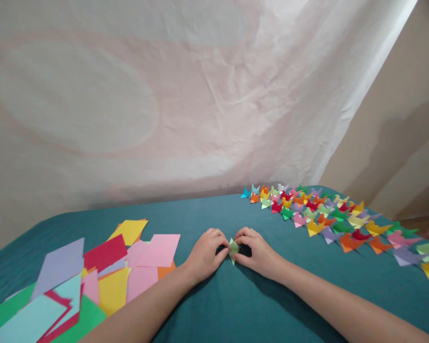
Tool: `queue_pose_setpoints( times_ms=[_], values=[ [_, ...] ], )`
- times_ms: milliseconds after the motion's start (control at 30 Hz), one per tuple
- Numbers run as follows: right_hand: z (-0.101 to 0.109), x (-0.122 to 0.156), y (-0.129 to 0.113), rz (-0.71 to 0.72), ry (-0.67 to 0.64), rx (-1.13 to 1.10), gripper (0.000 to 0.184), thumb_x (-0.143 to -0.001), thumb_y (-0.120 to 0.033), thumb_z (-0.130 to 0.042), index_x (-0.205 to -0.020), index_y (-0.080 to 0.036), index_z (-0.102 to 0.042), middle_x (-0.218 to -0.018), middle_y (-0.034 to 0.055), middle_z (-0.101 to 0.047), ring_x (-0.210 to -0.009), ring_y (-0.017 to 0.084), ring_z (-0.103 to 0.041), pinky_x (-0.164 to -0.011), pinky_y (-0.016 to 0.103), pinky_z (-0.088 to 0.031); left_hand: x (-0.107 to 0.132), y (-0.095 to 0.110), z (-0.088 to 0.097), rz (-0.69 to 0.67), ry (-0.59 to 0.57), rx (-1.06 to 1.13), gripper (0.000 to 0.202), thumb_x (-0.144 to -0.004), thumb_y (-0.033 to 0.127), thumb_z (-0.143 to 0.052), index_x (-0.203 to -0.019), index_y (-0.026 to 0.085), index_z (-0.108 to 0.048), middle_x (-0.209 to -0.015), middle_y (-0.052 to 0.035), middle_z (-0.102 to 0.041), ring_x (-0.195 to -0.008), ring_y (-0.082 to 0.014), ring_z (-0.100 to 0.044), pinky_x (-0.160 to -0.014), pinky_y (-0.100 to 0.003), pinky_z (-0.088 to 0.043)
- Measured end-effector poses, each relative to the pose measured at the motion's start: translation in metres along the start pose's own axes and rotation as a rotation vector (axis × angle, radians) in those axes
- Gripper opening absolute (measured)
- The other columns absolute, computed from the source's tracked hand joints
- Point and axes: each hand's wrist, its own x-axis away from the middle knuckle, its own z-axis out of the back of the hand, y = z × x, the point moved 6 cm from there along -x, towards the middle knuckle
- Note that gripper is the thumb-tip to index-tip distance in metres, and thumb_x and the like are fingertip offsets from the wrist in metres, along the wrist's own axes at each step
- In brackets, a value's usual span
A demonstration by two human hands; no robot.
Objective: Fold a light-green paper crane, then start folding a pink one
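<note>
Between my two hands, low over the middle of the table, is a small piece of light green folded paper with pointed ends at top and bottom. My left hand pinches its left side between thumb and fingers. On the opposite side, my right hand grips the same paper, the thumb below and the fingers above. The fingertips hide part of the folds.
Loose coloured paper sheets lie overlapping on the left of the dark teal table. Rows of small folded paper birds in many colours stand along the right. A pale cloth hangs behind the table.
</note>
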Motion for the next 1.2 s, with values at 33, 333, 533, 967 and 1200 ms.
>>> queue_pose_setpoints(
  times_ms=[33, 333, 533, 967, 1200],
  values=[
    [0.001, 0.001, -0.001, 0.005, 0.003, 0.001, 0.014, -0.072, -0.023, -0.068, -0.085, -0.020, -0.064, -0.093, 0.0041, -0.058, -0.086, 0.019, -0.054, -0.079, 0.034, -0.042, 0.000, 0.000, 0.000, -0.002, -0.001, -0.005, 0.004, -0.084, 0.018, -0.057, -0.084, 0.019, -0.061, -0.090, -0.0035, -0.057, -0.090, -0.0187, -0.050, -0.081, -0.031, -0.040],
    [0.005, 0.003, -0.003, 0.018, 0.057, -0.054, 0.006, -0.083, -0.015, -0.058, -0.081, -0.020, -0.061, -0.088, 0.0029, -0.058, -0.084, 0.017, -0.053, -0.078, 0.032, -0.042, 0.001, 0.002, 0.001, -0.012, 0.009, -0.030, 0.006, -0.086, 0.019, -0.053, -0.084, 0.018, -0.058, -0.089, -0.0044, -0.056, -0.088, -0.0191, -0.050, -0.080, -0.032, -0.040],
    [0.003, 0.003, -0.005, 0.058, 0.037, -0.041, 0.009, -0.085, -0.013, -0.054, -0.081, -0.020, -0.059, -0.089, 0.0030, -0.058, -0.086, 0.017, -0.052, -0.078, 0.032, -0.042, 0.000, 0.007, 0.004, -0.037, 0.011, 0.000, 0.007, -0.085, 0.025, -0.057, -0.084, 0.018, -0.058, -0.090, -0.0039, -0.057, -0.089, -0.0187, -0.050, -0.080, -0.031, -0.040],
    [0.019, 0.005, -0.018, 0.110, 0.174, -0.150, 0.019, -0.088, -0.017, -0.047, -0.104, -0.021, -0.057, -0.092, 0.0062, -0.061, -0.086, 0.019, -0.055, -0.078, 0.034, -0.045, 0.000, 0.008, 0.003, -0.058, -0.027, 0.004, 0.013, -0.090, 0.024, -0.050, -0.082, 0.019, -0.059, -0.083, -0.0024, -0.059, -0.083, -0.0170, -0.051, -0.077, -0.029, -0.038],
    [0.018, 0.005, -0.018, 0.135, 0.220, -0.151, 0.021, -0.089, -0.018, -0.048, -0.107, -0.022, -0.056, -0.088, 0.0045, -0.062, -0.082, 0.017, -0.057, -0.077, 0.032, -0.047, -0.001, 0.008, 0.002, -0.058, -0.030, -0.022, 0.013, -0.088, 0.022, -0.052, -0.076, 0.018, -0.056, -0.080, -0.0016, -0.058, -0.080, -0.0165, -0.051, -0.075, -0.028, -0.038]
  ],
)
